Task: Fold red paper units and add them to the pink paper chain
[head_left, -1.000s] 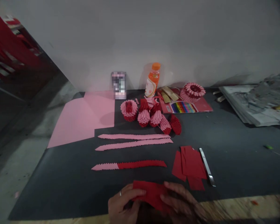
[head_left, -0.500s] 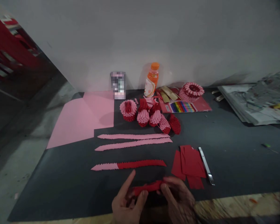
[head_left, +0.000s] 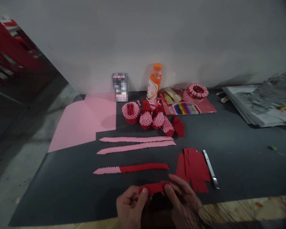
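Observation:
A narrow folded strip of red paper (head_left: 154, 188) is stretched between my two hands near the table's front edge. My left hand (head_left: 132, 203) pinches its left end, thumb on top. The right end sits between the thumb and fingers of my right hand (head_left: 183, 198), whose index finger is raised. Beyond them lies a chain of folded pieces, pink and red (head_left: 143, 167), with two pink chains (head_left: 135, 147) farther back. Red paper rectangles (head_left: 196, 168) are stacked to the right, beside a silver cutter (head_left: 211, 168).
Pink sheets (head_left: 85, 119) cover the back left. Folded-paper shapes (head_left: 146, 117), an orange-capped bottle (head_left: 154, 81), a phone-like pixelated object (head_left: 120, 87) and a red packet (head_left: 206, 109) stand or lie along the wall. Papers with grey scraps (head_left: 250, 109) are at the right.
My left index finger, stretched out before, has curled in behind the red strip. The strip now shows flatter and wider, and my right index finger has lifted.

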A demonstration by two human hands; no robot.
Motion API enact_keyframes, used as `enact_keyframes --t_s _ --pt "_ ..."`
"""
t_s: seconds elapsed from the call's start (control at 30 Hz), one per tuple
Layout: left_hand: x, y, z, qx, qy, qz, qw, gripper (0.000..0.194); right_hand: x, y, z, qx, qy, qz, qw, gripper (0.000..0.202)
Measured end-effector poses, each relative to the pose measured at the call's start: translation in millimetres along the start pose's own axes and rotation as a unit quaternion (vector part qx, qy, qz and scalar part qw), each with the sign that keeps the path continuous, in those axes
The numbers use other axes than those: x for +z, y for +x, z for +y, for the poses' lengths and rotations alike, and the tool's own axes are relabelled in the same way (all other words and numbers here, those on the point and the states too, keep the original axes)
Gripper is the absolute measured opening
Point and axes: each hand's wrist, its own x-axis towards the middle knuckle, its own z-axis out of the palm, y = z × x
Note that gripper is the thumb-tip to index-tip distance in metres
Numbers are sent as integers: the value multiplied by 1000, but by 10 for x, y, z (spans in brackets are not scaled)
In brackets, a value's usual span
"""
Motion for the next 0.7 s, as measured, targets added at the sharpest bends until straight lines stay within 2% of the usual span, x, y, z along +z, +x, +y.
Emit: enact_keyframes --t_s 0.17,0.27,0.4,0.5,0.63,0.7 --pt "6 -15 14 5 9 13 1000 51 -41 -14 -13 3 -5 -8 1000 60" --pt "51 -19 97 -5 19 36 999 49 -54 -26 -67 -4 -18 -6 1000 59" --pt "119 -13 229 -27 -7 60 998 58 -85 -20 -137 28 0 -31 999 64" --pt "117 -2 269 -24 -12 56 998 54 -98 -15 -153 32 14 -48 998 66" --pt "38 34 215 -24 1 34 999 48 -89 -22 -176 15 28 -42 999 62" --pt "-9 56 165 10 33 23 999 42 -88 -26 -186 15 22 -53 998 62"
